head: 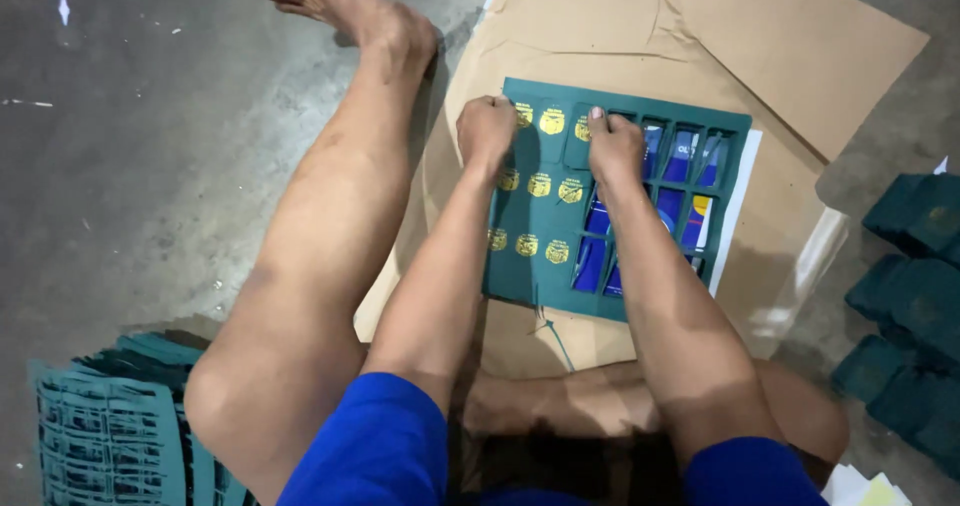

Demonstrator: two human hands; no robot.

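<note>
Floor: grey concrete (pixel 150 166), scuffed, with the person sitting on it, seen from above.
Shorts: blue shorts (pixel 370 446) at 6 o'clock, nearest the camera.
Grids: stack of empty green punched-out frames (pixel 100 426) at 8 o'clock, beside the raised knee.
Leg: bare leg (pixel 320 226) runs from 7 o'clock up toward 12, foot resting at the paper's edge.
Paper: brown paper (pixel 800 56) spread over the floor from the centre to 1 o'clock, under the sheet.
Sheet: green die-cut card sheet (pixel 530 276) at the centre, lying flat on the paper; its left columns keep green pieces with gold emblems, its right columns are open windows showing blue print beneath.
Left hand: left hand (pixel 486 129) clenched into a fist, knuckles pressing on the sheet's top-left corner.
Right hand: right hand (pixel 614 146) curled, fingertips pinching a green piece in the top row, just right of the fist.
Piles: green stacks (pixel 910 286) at 3 to 4 o'clock, well apart from the sheet.
</note>
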